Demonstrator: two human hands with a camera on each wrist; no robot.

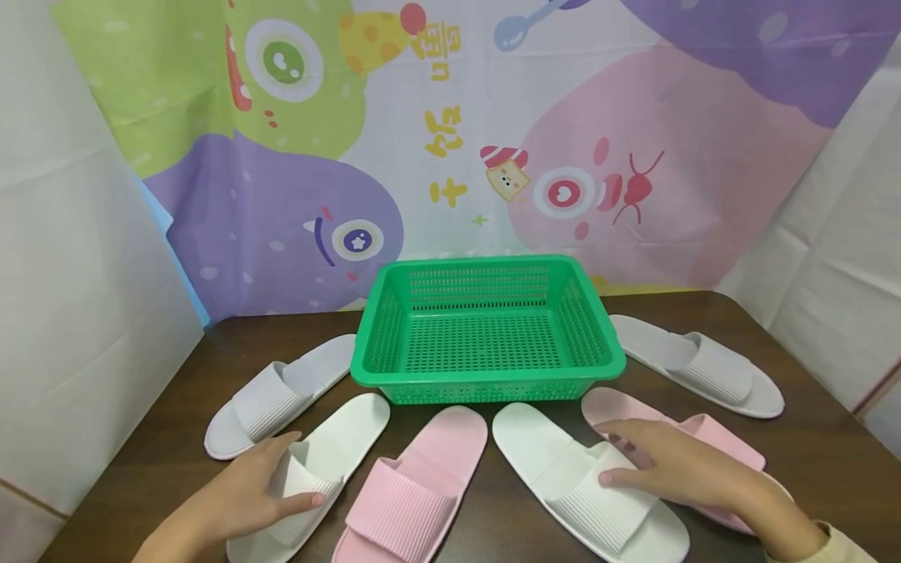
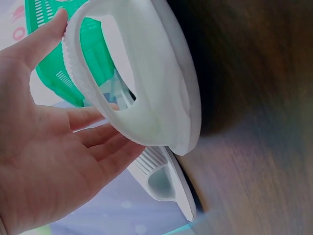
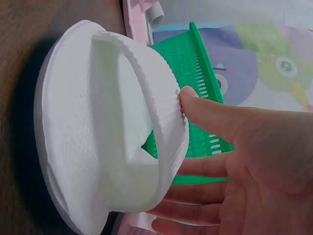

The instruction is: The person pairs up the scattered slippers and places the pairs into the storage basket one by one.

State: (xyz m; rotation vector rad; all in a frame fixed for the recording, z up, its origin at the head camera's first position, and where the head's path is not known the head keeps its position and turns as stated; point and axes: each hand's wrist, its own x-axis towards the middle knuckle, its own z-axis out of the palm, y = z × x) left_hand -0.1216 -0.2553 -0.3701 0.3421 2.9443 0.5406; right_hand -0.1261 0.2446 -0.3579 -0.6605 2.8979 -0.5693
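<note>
My left hand [image 1: 228, 494] spans the ribbed strap of a white slipper [image 1: 345, 438] at the front left. In the left wrist view, its thumb lies at one side of the strap and its extended fingers reach the other. Over at the front right, my right hand [image 1: 676, 461] is spread across the strap of a second white slipper [image 1: 598, 504]. Its thumb tip meets the ribbed strap in the right wrist view, while loosely extended fingers lie beyond the far side. Both white slippers have their toe ends toward me.
A green plastic basket [image 1: 486, 377] stands at the back centre. One pink slipper [image 1: 404, 500] lies between the white ones, another pink slipper [image 1: 728, 439] partly behind my right hand. Light grey slippers flank the basket, a left one [image 1: 263, 403] and a right one [image 1: 718, 371]. Behind hangs a cartoon cloth [image 1: 450, 156].
</note>
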